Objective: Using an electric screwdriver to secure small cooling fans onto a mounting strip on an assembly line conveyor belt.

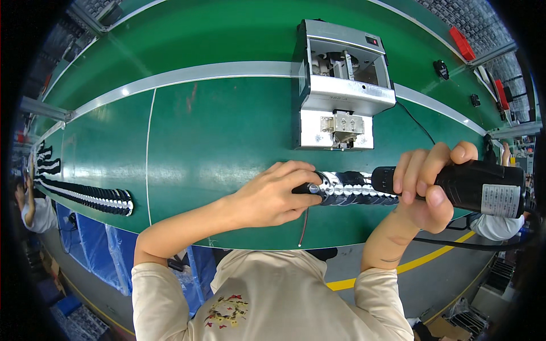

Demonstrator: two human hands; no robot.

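My right hand (424, 184) is closed around a black electric screwdriver (478, 173), which lies nearly level with its tip end to the left. That narrow end is over a row of black parts with shiny silver rounded faces (350, 190) near the bench's front edge; whether the bit touches one, I cannot tell. At the row's left end my left hand (278, 196) grips a black part (310, 189) between thumb and fingers. Below it a thin red wire (304, 228) hangs toward the bench edge.
Behind the row stands a silver screw feeder (341, 85) with a dark cable. Another long row of black-and-silver parts (91, 196) lies at the left on the green bench (216, 125). A thick black cord (455, 244) trails at the right. Other people sit at both sides.
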